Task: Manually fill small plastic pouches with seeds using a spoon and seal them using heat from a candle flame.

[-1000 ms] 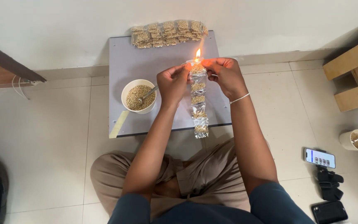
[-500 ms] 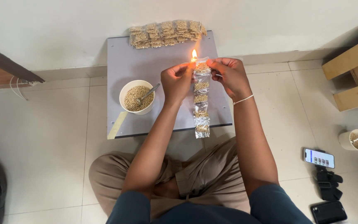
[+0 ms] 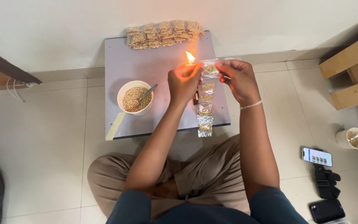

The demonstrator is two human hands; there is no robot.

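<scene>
Head view looks down on a grey rectangular worktop (image 3: 146, 70) set low against a white wall, with the person seated cross-legged on the tiled floor before it. At its far edge lies a row of small clear packets filled with tan grain (image 3: 164, 33); toward its left stands a cream round bowl of the same grain (image 3: 134, 98) with a spoon in it. Above the right part of the worktop hangs a long strip of joined clear grain pouches (image 3: 205, 112), its long axis running from the hands down toward the person's knees, the lower end free. The right hand (image 3: 238, 81) pinches the strip's top, a narrow grip from the right side. The left hand (image 3: 184, 82) is closed on a small lighter, its orange flame (image 3: 190, 57) just left of that top edge; both hands are equally near.
</scene>
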